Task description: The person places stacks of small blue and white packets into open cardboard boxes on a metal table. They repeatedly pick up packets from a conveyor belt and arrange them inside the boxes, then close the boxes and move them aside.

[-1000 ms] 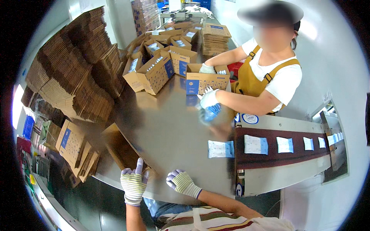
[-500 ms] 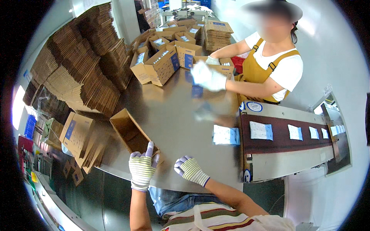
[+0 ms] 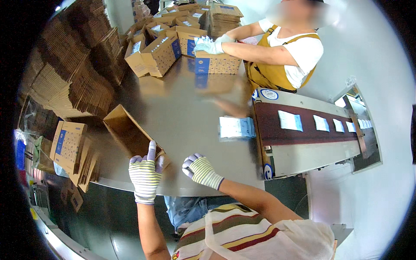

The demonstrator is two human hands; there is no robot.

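My left hand, in a striped glove with purple fingertips, grips the near end of an open cardboard box. Its index finger points up along the inside of the box. The box lies slanted on the metal table, its visible inside bare. To the right, my right hand, gloved alike, hovers near the table's front edge with its fingers curled in and no object showing in it. Beyond it, blue and white packets lie on the table at the end of the conveyor belt.
The conveyor at right carries several packets. Across the table, a co-worker's gloved hands rest at a filled box. More filled boxes stand at the far side. Flattened cartons lean at left, below tall carton stacks.
The view has shifted, so the scene sits higher and further left. The co-worker's hands have come down onto the packets in their box. My hands keep nearly the same pose.
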